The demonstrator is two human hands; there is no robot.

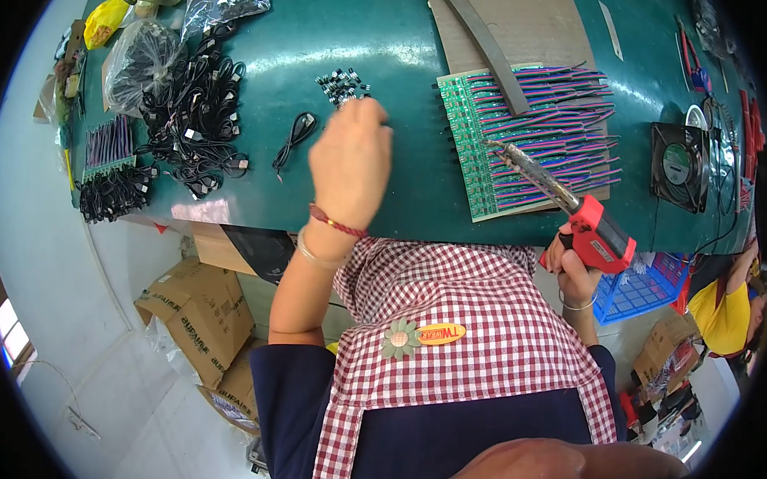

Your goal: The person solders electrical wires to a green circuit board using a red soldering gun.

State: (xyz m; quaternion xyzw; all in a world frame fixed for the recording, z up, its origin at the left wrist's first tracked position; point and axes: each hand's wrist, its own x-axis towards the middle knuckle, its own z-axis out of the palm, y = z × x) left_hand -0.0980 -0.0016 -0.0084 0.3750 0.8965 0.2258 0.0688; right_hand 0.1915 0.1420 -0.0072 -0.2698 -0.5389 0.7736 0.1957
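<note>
A red soldering gun point(599, 232) is gripped firmly in the right hand point(573, 267) at the table's near edge, its metal tip laid over the green circuit boards point(481, 143). The left hand point(351, 160) is reached out over the green table point(393, 36), fingers bent down toward a small heap of black connectors point(342, 85); whether anything is pinched between them cannot be told. The boards are lined up on a brown sheet point(545, 23), with purple and blue wires point(565, 123) fanned out to their right and a grey strip point(488, 46) laid across them. A lone black cable point(294, 134) is seen just left of the raised hand, and a tangle of black cables point(195, 119) further left. A small black fan point(678, 166) is stood at the right.
</note>
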